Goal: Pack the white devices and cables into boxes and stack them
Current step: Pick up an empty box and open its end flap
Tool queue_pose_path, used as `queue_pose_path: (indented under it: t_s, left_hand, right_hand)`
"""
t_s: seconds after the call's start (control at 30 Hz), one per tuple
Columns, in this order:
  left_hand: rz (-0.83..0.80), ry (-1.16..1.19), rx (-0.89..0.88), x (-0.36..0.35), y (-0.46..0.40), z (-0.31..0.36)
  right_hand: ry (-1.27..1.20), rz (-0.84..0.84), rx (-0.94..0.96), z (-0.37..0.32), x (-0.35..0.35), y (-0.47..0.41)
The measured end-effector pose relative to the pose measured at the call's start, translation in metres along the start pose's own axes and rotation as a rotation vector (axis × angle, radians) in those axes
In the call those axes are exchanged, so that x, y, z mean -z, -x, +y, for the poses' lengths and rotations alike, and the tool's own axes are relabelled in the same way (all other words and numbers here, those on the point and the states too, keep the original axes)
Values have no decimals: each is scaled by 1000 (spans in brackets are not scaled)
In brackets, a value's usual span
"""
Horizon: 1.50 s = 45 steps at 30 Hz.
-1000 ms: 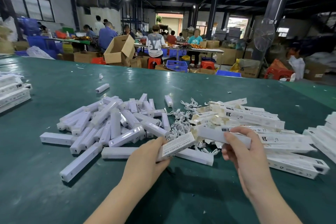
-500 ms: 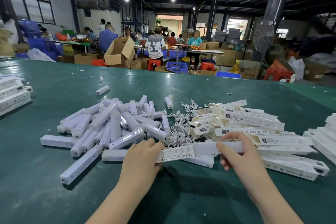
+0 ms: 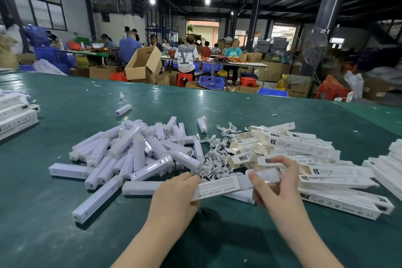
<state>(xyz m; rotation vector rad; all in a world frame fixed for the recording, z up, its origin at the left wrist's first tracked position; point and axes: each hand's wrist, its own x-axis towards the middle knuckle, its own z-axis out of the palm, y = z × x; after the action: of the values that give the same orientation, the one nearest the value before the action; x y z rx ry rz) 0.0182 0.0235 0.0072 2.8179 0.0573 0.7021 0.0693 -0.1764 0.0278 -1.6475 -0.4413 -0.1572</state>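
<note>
Gripping the box [image 3: 217,188], the left hand [image 3: 174,198] steadies it while right-hand fingers [image 3: 256,180] pinch the device [image 3: 265,177]; misalignment risks jamming.

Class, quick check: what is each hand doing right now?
Left hand: grips the printed box.
Right hand: pinches the white device at the box's open end.

At my twelve o'clock, beyond the green table [image 3: 65,102], I see seated workers [image 3: 186,56], a tipped cardboard carton [image 3: 142,64], blue crates [image 3: 212,82]; a standing fan [image 3: 314,47] at two.
</note>
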Motion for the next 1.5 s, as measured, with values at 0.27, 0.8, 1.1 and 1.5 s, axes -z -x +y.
queue_pose_path:
  t_s: [0.27, 0.8, 1.1, 1.5]
  left_hand:
    - [9, 88, 128, -5, 0, -8]
    - [-35, 142, 89, -8, 0, -4]
    - [-58, 158, 23, -9, 1, 0]
    - [-39, 143, 128, -11, 4, 2]
  right_hand:
    - [22, -24, 138, -3, -2, 4]
    - [150, -294, 46, 0, -12, 13]
    - [163, -93, 102, 0, -8, 9]
    - [39, -45, 56, 4, -16, 13]
